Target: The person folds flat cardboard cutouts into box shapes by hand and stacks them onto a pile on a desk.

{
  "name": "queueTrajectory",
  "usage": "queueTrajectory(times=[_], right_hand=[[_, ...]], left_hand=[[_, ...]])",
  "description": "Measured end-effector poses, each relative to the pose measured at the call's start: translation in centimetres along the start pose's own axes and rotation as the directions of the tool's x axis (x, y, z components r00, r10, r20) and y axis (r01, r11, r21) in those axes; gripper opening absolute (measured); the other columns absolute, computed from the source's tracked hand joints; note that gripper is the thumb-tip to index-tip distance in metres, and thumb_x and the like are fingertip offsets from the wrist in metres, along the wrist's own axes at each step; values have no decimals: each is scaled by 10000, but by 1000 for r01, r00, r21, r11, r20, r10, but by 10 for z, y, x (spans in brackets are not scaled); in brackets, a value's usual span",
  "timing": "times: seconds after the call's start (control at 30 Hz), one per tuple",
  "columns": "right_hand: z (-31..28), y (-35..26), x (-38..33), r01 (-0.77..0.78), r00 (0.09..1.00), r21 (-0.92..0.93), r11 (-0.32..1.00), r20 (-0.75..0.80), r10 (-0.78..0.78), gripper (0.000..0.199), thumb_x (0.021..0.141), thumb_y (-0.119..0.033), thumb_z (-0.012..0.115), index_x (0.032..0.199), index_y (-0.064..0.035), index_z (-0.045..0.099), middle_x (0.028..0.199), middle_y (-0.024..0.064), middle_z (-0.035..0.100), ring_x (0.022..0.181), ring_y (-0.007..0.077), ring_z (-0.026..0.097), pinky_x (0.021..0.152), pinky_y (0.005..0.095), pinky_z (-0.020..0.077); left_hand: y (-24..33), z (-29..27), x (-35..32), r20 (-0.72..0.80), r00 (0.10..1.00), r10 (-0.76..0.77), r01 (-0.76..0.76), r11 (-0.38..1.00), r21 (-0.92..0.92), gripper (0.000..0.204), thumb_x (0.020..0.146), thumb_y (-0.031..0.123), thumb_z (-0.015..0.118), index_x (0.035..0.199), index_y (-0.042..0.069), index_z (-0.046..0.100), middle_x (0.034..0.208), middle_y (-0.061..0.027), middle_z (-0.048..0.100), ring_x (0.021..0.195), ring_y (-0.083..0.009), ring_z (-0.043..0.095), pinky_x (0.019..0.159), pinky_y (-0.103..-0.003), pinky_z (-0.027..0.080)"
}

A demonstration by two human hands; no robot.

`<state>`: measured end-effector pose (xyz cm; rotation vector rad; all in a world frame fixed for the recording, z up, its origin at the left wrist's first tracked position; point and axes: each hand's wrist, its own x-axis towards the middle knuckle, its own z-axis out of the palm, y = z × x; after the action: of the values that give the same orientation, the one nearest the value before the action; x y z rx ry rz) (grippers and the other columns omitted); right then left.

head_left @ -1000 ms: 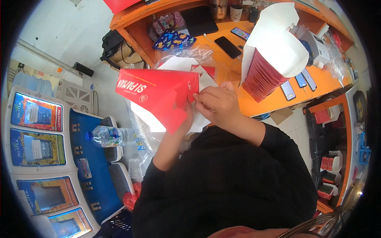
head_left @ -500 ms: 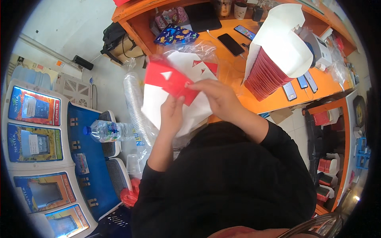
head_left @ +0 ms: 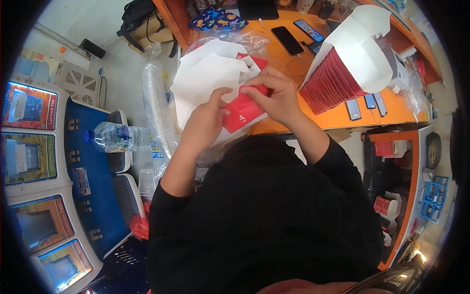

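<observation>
Pinching the folded upper part of a red paperboard carton (head_left: 241,111) between thumb and fingers, the right hand (head_left: 280,97) has a firm-looking hold; the left hand (head_left: 204,122) is half curled at the carton's left side, thumb and forefinger parted, and whether it grips or merely steadies the card cannot be told; the carton is between both hands, over white paperboard blanks (head_left: 205,73) near the close edge of the orange table (head_left: 268,128). The carton looks only part-formed, one portion folded over and no full box shape showing; the rest of its shaping seems left, as do the flat blanks; a nested stack of cartons (head_left: 330,76), on the table to the right, appears done. By count: one carton in hand; at least two blanks, their overlap hiding any more; one nested stack, over ten cartons deep, too tightly packed to number exactly; five phones (head_left: 288,40), two beyond the hands and three beside the stack; one water bottle (head_left: 117,137) and one sleeved column of clear plastic cups (head_left: 157,105) at the left, its cups uncountable.
</observation>
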<state>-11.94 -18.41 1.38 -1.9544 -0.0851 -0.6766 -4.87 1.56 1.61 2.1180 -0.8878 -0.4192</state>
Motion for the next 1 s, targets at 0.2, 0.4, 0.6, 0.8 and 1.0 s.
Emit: queueTrajectory(times=[0.2,0.4,0.6,0.8,1.0], right_hand=[[-7,5,2,111,954,-70,991,287,-86,101,749,-100,811,840,-113,770,873,41,524,824,218,565,727,331,473],[-4,-3,-8,-9,937,-29,1000,350,19,191,832,-201,770,983,-97,720,949,96,618,901,250,635,789,372,494],[-11,0,-5,-216,890,-91,972,393,234,242,951,-288,649,1020,-56,640,772,98,652,743,231,647,718,340,506],[1,-15,-1,-496,859,488,719,395,325,270,1036,-267,510,963,-29,617,869,-3,612,779,52,554,689,264,483],[4,-29,3,-448,891,577,683,351,289,282,1014,-261,575,1109,-6,649,975,35,656,865,80,596,749,237,486]], left_hand=[[14,-9,4,23,988,153,-154,987,53,509,891,-34,577,1359,110,439,882,-163,719,821,-371,676,737,-426,509],[18,-13,5,85,957,278,-290,934,210,520,873,-24,594,1357,96,446,879,-122,720,935,-325,673,868,-435,482],[2,-9,8,-95,659,746,-656,632,412,671,858,191,726,1436,128,391,1218,-229,604,1149,-408,583,1126,-522,302],[1,38,-1,-546,619,564,-480,822,306,1121,578,446,937,1462,159,309,1510,-299,220,1413,-523,227,1120,-666,224],[10,25,4,-478,620,623,-405,775,485,1133,561,508,894,1438,110,297,1395,-241,336,1351,-456,313,1149,-644,184]])
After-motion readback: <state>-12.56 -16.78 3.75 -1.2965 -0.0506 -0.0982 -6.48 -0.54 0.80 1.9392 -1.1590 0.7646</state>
